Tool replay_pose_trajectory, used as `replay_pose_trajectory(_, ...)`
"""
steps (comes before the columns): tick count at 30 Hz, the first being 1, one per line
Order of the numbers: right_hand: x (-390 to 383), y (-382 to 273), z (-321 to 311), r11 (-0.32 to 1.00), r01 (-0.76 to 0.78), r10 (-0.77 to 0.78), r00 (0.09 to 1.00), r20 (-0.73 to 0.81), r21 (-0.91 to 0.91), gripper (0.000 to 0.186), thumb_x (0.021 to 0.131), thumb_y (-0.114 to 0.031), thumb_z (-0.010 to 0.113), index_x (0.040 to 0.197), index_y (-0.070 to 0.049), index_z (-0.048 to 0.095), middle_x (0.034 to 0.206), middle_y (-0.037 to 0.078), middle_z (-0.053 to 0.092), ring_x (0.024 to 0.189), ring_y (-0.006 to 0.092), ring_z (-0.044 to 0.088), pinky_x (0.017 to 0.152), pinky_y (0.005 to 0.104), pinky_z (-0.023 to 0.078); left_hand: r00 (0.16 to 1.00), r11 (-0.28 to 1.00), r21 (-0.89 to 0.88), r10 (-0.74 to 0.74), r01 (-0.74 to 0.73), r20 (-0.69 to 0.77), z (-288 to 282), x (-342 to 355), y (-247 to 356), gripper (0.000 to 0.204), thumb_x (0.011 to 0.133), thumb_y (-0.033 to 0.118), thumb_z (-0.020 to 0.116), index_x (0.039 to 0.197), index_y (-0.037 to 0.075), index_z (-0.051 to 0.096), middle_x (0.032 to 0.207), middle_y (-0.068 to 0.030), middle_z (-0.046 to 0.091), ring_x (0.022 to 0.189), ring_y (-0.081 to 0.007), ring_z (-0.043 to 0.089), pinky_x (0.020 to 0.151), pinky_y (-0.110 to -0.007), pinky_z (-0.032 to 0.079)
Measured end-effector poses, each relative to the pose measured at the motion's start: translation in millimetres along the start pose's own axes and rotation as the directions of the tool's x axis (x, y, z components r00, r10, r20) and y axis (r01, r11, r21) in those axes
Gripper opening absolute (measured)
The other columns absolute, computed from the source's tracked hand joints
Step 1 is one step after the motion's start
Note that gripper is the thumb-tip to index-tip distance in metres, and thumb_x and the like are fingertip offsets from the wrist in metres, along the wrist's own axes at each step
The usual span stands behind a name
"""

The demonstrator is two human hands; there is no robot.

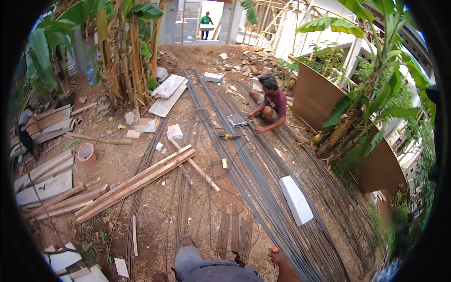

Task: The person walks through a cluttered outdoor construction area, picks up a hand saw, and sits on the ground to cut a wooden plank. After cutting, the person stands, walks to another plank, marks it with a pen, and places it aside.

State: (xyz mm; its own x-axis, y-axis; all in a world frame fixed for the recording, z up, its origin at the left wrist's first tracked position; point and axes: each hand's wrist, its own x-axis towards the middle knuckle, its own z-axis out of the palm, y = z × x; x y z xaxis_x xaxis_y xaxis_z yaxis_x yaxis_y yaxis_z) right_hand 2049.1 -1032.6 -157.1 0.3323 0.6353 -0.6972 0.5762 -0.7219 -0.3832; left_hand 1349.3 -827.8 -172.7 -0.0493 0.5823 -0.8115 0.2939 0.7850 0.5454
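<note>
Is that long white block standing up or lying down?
Lying down. The white block stretches lengthwise along the metal bars beneath it.

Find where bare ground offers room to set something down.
Soil between the bucket and the beams looks open; so does a narrower strip below the beams, between two thin rod bundles. Crowded: the right side, where rods lie packed beneath the block and beside the crouching worker.
</note>
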Motion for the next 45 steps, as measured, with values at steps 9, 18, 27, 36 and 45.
replay_pose_trajectory(9, 40, -178, -24, 0.783, -0.357, 0.321, 0.933, 0.161, 0.509, 0.007, 0.084, -0.002, 0.067, 0.089, -0.004, 0.063, 0.064, 0.007, 0.058, 0.046, 0.0161, 0.051, 0.043, 0.0346, 0.039, 0.939, 0.940, -0.159, 0.263, -0.301, -0.222, -77, 10, 207, 0.031, 0.096, 0.019, 0.063, 0.125, 0.006, 0.064, 0.091, -0.0019, 0.066, 0.082, -0.0127, 0.062, 0.073, -0.027, 0.051)
replay_pose_trajectory(18, 166, -427, -64, 0.883, -0.105, 0.050, 0.990, 0.130, 0.458, 0.004, 0.083, -0.002, 0.067, 0.085, -0.001, 0.063, 0.060, 0.007, 0.058, 0.044, 0.0187, 0.055, 0.038, 0.0323, 0.038, 0.950, 0.811, -0.510, 0.168, -0.285, -0.265, -124, 28, 217, 0.037, 0.098, 0.028, 0.062, 0.129, 0.007, 0.060, 0.103, -0.0042, 0.066, 0.094, -0.0151, 0.062, 0.078, -0.033, 0.053)
replay_pose_trajectory(27, 310, -647, -79, 0.993, -0.108, 0.086, 0.939, 0.334, 0.049, 0.014, 0.086, -0.016, 0.068, 0.082, -0.003, 0.069, 0.067, 0.006, 0.065, 0.051, 0.0166, 0.056, 0.046, 0.0337, 0.043, 0.927, 0.748, -0.653, -0.152, -0.118, -0.342, -160, 87, 259, 0.025, 0.099, 0.020, 0.058, 0.120, 0.006, 0.062, 0.103, -0.0050, 0.068, 0.077, -0.0169, 0.066, 0.070, -0.035, 0.057)
replay_pose_trajectory(36, 445, -847, -115, 0.951, 0.010, 0.152, 0.854, 0.498, -0.308, 0.031, 0.088, -0.029, 0.066, 0.075, 0.000, 0.069, 0.065, 0.010, 0.067, 0.052, 0.0198, 0.061, 0.047, 0.0376, 0.047, 0.806, 0.820, -0.557, -0.239, -0.131, -0.541, -226, 104, 390, 0.030, 0.097, 0.020, 0.061, 0.123, 0.004, 0.063, 0.095, -0.0025, 0.069, 0.078, -0.0130, 0.064, 0.064, -0.028, 0.049)
replay_pose_trajectory(45, 425, -1086, -175, 0.965, 0.177, -0.070, 0.885, 0.460, -0.194, 0.031, 0.090, -0.026, 0.066, 0.080, 0.004, 0.062, 0.060, 0.014, 0.062, 0.047, 0.0234, 0.063, 0.042, 0.0361, 0.050, 0.836, 0.912, -0.403, -0.280, 0.078, -0.471, -232, 137, 440, 0.038, 0.095, 0.028, 0.062, 0.125, 0.005, 0.064, 0.098, -0.0075, 0.069, 0.082, -0.0150, 0.067, 0.068, -0.031, 0.053)
